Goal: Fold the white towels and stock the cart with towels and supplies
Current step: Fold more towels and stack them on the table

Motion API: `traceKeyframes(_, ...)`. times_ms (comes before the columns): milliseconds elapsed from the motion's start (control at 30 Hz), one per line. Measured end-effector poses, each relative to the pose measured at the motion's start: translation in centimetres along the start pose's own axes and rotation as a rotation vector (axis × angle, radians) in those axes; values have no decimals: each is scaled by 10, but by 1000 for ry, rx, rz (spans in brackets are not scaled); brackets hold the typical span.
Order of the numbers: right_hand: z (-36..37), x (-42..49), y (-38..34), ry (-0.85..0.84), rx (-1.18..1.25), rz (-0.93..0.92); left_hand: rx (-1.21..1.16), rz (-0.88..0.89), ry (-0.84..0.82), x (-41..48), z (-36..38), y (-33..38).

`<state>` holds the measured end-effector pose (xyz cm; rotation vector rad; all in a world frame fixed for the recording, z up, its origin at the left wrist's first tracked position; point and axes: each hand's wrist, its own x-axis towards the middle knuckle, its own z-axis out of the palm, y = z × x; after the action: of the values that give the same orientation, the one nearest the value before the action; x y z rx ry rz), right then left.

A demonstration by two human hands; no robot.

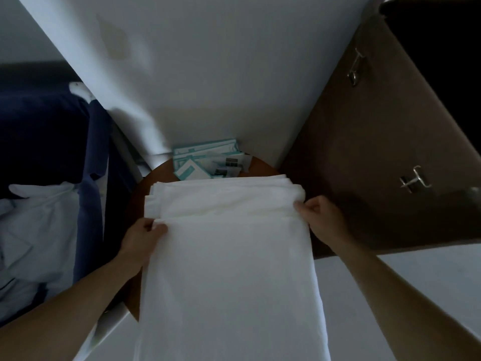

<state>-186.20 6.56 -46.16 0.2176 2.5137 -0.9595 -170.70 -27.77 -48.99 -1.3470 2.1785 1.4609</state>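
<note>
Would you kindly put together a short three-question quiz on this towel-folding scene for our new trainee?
1. True or false: the left hand and right hand both grip the white towel.
2. What lies beyond the towel on the wooden table? A) teal-and-white packets B) bottles C) cups
3. Fill in: the brown cabinet stands on the table's ____ side.
Key: 1 true; 2 A; 3 right.
</note>
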Motion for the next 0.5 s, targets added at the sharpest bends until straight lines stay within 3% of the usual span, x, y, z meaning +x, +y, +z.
traceKeyframes(167,4,-29,20,-249,179,205,-69,-34,-94,-7,-15,5)
traceKeyframes(333,-17,-55,-2,-324,406,128,-280,-2,-172,-29,-29,22)
traceKeyframes(400,-34,-62,-20,-360,535,107,-370,32,-145,-34,-39,35)
traceKeyframes(500,-55,-49,-45,-284,662,43,-444,105,-72,-19,-49,62)
